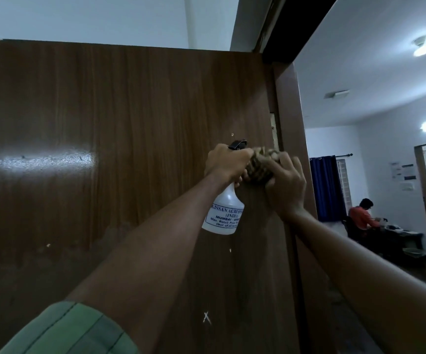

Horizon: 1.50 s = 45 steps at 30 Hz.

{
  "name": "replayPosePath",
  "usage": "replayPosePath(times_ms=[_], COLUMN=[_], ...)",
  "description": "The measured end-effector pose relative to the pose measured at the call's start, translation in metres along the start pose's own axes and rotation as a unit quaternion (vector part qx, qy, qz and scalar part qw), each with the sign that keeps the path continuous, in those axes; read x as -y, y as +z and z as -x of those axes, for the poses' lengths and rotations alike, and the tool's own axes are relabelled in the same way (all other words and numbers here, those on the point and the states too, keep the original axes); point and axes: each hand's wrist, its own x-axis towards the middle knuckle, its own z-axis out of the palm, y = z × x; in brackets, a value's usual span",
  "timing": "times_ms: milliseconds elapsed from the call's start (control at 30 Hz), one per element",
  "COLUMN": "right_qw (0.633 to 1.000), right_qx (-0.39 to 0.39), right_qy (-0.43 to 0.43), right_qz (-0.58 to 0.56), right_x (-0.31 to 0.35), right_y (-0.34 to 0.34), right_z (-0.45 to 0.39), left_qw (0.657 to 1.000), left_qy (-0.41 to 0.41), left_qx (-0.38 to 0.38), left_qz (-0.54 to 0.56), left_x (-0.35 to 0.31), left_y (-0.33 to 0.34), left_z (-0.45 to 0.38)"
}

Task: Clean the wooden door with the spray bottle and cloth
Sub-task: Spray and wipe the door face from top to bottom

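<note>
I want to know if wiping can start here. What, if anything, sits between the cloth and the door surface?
Nothing visible does. The right hand holds the bunched cloth right up at the wooden door near its hinge edge. The spray bottle, gripped by the left hand, hangs beside the cloth, not between it and the wood.

The scene is seen from a single wide-angle camera worn on the head, so no second view is shared. It is aimed forward and slightly upward, close against a wooden door whose top edge is reached at the upper left. Both forearms are taken in from the lower edge, stretching away to the left hand and right hand near centre. At the right, a lit room is seen far beyond the door frame.
</note>
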Motion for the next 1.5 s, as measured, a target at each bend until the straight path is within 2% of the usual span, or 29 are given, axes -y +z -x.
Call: replayPosePath(times_ms=[67, 133, 300, 433, 533, 633, 767, 833, 1000, 1167, 1300, 1500], right_qw=[0.998, 0.996, 1.0, 1.0, 0.999, 0.997, 0.998, 0.999, 0.999, 0.997, 0.992, 0.987], right_qx=[0.018, 0.025, 0.025, -0.009, -0.004, 0.012, 0.031, 0.02, -0.001, 0.056, 0.096, 0.146], right_qy=[-0.052, -0.086, -0.004, 0.002, -0.037, -0.067, -0.03, -0.03, -0.021, -0.039, -0.079, -0.057], right_qz=[0.016, 0.019, 0.018, 0.006, 0.009, 0.02, 0.039, 0.022, -0.024, -0.029, -0.029, -0.039], right_x=[-0.011, -0.016, 0.009, 0.013, 0.003, -0.005, 0.003, 0.004, -0.015, -0.029, -0.032, -0.029], right_y=[-0.004, -0.006, 0.004, 0.01, 0.008, 0.008, 0.008, 0.01, 0.014, 0.0, -0.015, -0.033], right_z=[0.009, -0.026, -0.144, -0.116, -0.082, -0.121, -0.176, -0.161, -0.048, 0.035, 0.024, -0.006], left_qw=[1.0, 1.0, 1.0, 0.999, 0.999, 0.999, 0.999, 0.999, 0.999, 0.999, 1.0, 0.999], left_qy=[0.003, 0.0, -0.008, -0.017, -0.027, -0.033, -0.042, -0.038, -0.051, -0.05, -0.027, -0.033], left_qx=[0.003, 0.009, -0.009, -0.019, -0.03, -0.031, -0.032, -0.027, 0.008, 0.007, -0.001, -0.015], left_qz=[-0.009, -0.007, 0.003, 0.022, 0.016, 0.013, 0.0, -0.01, -0.01, -0.018, -0.015, -0.015], left_x=[0.003, 0.007, -0.005, -0.019, -0.026, -0.034, -0.037, -0.034, -0.013, 0.004, 0.026, 0.061], left_y=[0.005, 0.009, 0.01, 0.007, 0.003, 0.001, -0.001, 0.0, 0.011, 0.022, 0.032, 0.05], left_z=[0.002, 0.001, -0.018, -0.032, -0.037, -0.041, -0.047, -0.042, -0.013, 0.011, 0.038, 0.087])
